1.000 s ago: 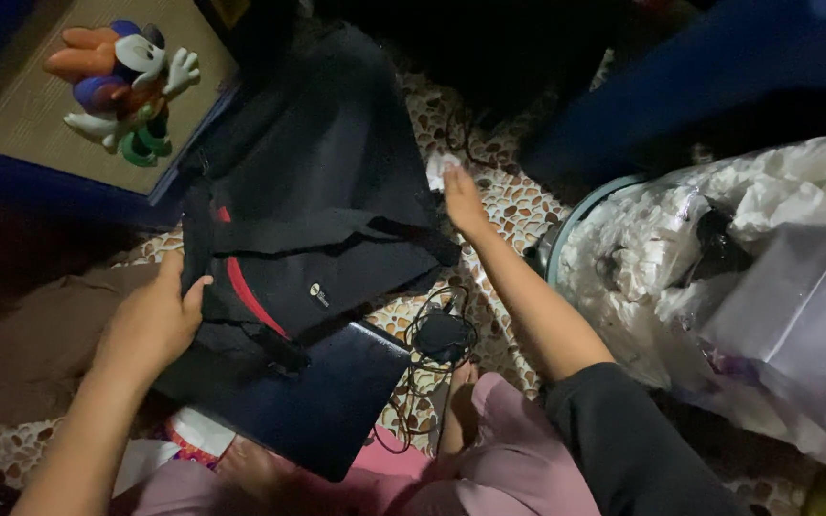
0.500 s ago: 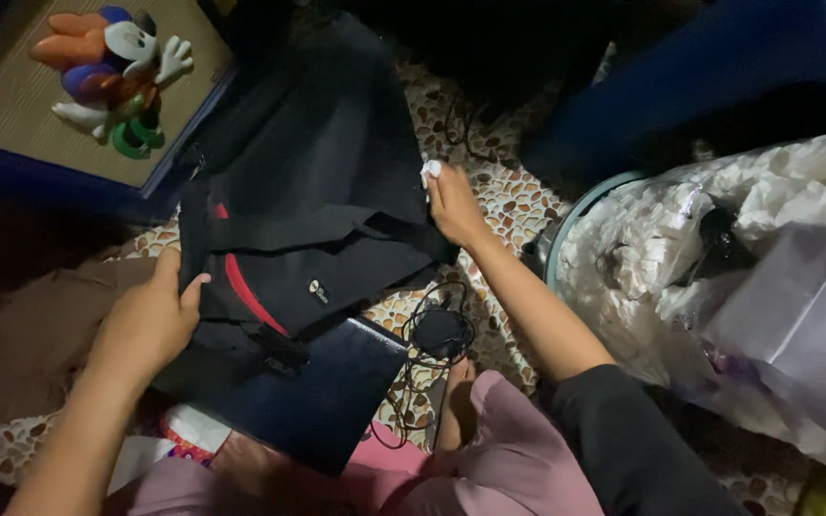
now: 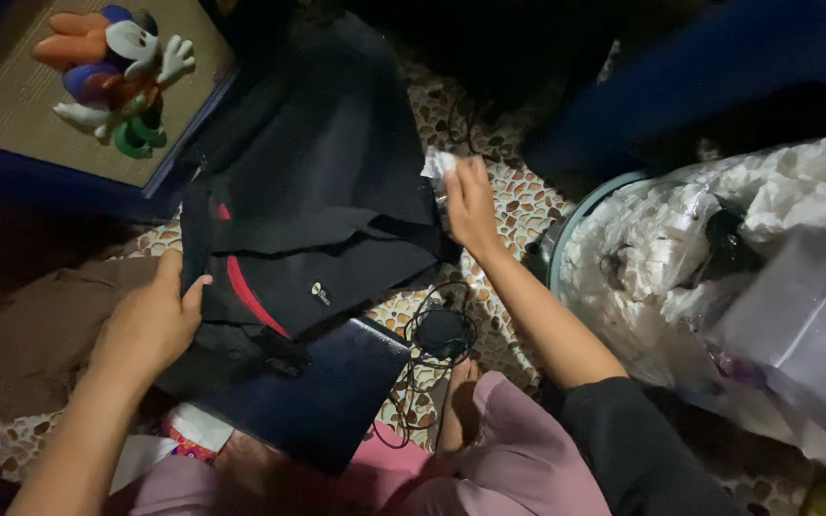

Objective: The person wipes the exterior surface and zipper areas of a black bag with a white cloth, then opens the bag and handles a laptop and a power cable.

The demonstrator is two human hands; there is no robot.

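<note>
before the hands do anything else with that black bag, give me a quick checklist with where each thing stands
1. Left hand has a hold on the black bag: ok, its fingers curl over the bag's left edge.
2. Right hand free for the bag: not ok, it pinches a crumpled white tissue.
3. Bag lying flat on the pebble-patterned floor: ok.
4. Bag's opening open or shut: cannot tell, too dark.
5. Dark laptop clear of the bag: not ok, the bag's lower edge overlaps it.
6. Black charger and cable clear of the bag: ok, it lies beside the laptop, by the foot.
</note>
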